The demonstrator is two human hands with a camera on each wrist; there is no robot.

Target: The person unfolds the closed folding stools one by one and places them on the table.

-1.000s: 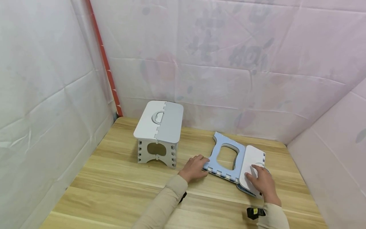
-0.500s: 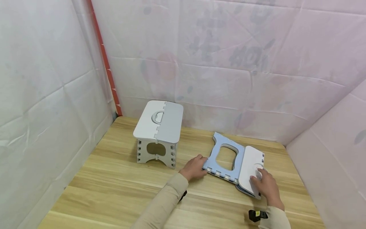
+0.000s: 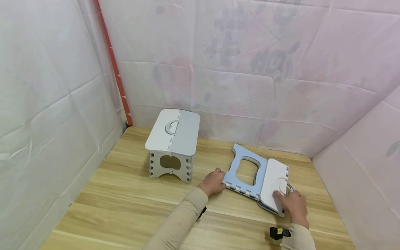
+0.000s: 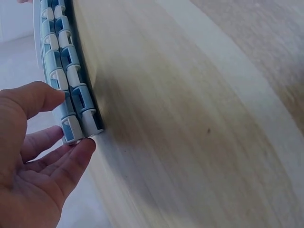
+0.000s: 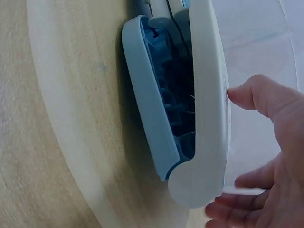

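A blue and white folding stool (image 3: 272, 184) lies folded down flat on the table, its blue leg panel with a large cutout to the left and its white seat panel to the right. My left hand (image 3: 213, 182) holds the near left corner of the leg panel; in the left wrist view the thumb lies on its hinged edge and the fingertips are at its end. My right hand (image 3: 293, 205) has its thumb on the white panel and its fingers at the outer edge, by the handle. Below that panel, a blue half (image 5: 147, 99) shows slightly apart in the right wrist view.
A second folding stool (image 3: 173, 133), white and grey, stands upright and unfolded at the back left. The wood-grain table (image 3: 125, 208) is bordered by pale sheeted walls (image 3: 234, 86). A red strip (image 3: 114, 66) runs up the left corner.
My right hand has slid from the top of the white panel outward to its right edge, baring the handle. The left hand stays at its corner, and both stools keep their places.
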